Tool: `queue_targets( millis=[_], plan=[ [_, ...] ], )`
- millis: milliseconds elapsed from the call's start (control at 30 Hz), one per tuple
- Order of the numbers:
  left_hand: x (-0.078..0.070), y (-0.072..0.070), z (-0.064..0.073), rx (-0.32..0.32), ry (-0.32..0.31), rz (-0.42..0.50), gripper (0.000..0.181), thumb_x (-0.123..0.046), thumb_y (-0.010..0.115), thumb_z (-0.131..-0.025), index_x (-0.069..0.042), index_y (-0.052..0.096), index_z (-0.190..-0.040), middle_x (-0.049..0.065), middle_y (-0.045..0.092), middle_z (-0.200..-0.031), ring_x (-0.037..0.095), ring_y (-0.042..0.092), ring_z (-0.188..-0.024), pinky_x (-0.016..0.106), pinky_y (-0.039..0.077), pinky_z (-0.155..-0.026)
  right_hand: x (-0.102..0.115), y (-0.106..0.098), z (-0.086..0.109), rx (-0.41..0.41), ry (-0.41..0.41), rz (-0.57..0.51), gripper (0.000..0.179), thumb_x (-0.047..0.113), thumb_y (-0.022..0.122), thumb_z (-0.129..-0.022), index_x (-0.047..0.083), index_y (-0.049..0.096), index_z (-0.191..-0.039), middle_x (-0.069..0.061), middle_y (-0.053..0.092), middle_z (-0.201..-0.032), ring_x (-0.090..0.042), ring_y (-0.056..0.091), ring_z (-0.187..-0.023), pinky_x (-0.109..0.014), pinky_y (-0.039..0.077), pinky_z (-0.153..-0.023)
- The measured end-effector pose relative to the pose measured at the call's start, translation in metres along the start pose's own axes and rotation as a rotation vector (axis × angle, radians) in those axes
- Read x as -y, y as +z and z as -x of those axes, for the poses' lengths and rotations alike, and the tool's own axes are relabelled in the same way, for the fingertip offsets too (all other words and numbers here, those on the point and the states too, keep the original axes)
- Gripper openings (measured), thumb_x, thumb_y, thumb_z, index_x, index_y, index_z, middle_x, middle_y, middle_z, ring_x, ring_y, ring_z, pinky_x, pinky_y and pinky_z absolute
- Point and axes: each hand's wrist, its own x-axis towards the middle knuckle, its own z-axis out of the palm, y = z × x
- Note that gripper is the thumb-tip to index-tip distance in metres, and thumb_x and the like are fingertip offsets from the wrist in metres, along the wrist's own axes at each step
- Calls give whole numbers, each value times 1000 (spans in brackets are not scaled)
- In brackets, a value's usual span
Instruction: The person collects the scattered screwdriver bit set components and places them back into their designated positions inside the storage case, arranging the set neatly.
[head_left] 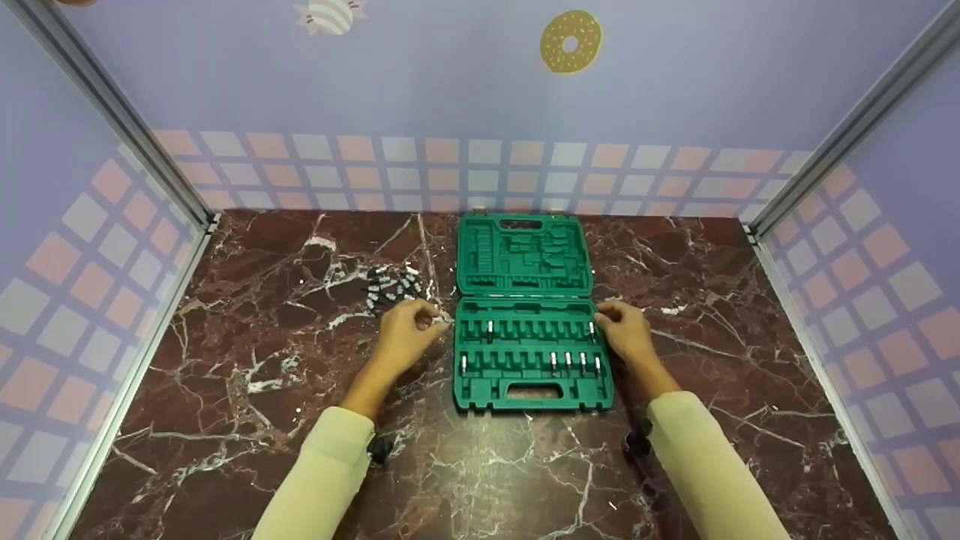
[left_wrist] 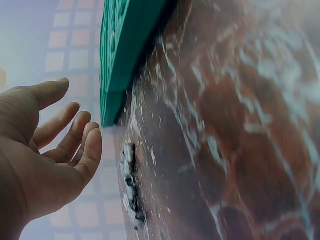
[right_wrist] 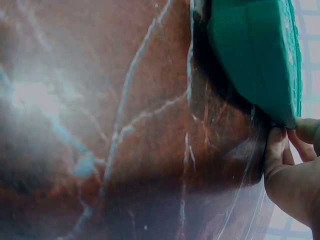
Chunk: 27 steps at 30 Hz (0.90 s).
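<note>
A green plastic tool case (head_left: 478, 395) lies unfolded on the table, its moulded lid (head_left: 487, 259) laid back toward the wall. Silver bit sockets (head_left: 568, 363) sit in some slots of its two rows. At the case's right edge my right hand (head_left: 628, 334) grips the side; the right wrist view shows thumb and fingers (right_wrist: 276, 142) at the green corner. My left hand (head_left: 405, 334) hovers by the left edge, fingers loosely bent and holding nothing, as the left wrist view shows. Just beyond it lies a pile of silver-and-black bit sockets (head_left: 391, 289).
The case stands on a dark red marbled table (head_left: 247, 420). Lilac panels with a printed tile pattern (head_left: 442, 180) close off the back and both sides, meeting at metal corner posts (head_left: 787, 169).
</note>
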Motion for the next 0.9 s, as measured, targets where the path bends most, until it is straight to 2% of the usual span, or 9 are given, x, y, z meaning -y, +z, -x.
queue_targets(
  millis=[233,533,900],
  plan=[
    [13,-12,-3,-77,-41,-3,17,-9,84,-84,0,74,-95,16,72,-92,30,70,-84,44,59,-81,-1,0,0,-2,-6,9,27,13,64,-102,-1,70,-125,-24,69,-119,-37,64,-111,-49,51,-97],
    [28,-29,-11,-141,-139,-61,22,-11,83,-84,2,72,-98,20,70,-99,34,70,-92,45,57,-87,-1,1,0,-4,-24,15,27,13,63,-103,0,70,-126,-24,69,-120,-37,64,-110,-50,52,-97],
    [50,-39,-18,-207,-252,-117,32,-13,81,-85,3,66,-108,23,62,-108,39,61,-103,50,50,-96,-1,0,0,8,-13,20,29,14,63,-103,-1,69,-127,-25,68,-122,-38,63,-113,-50,51,-99]
  ],
)
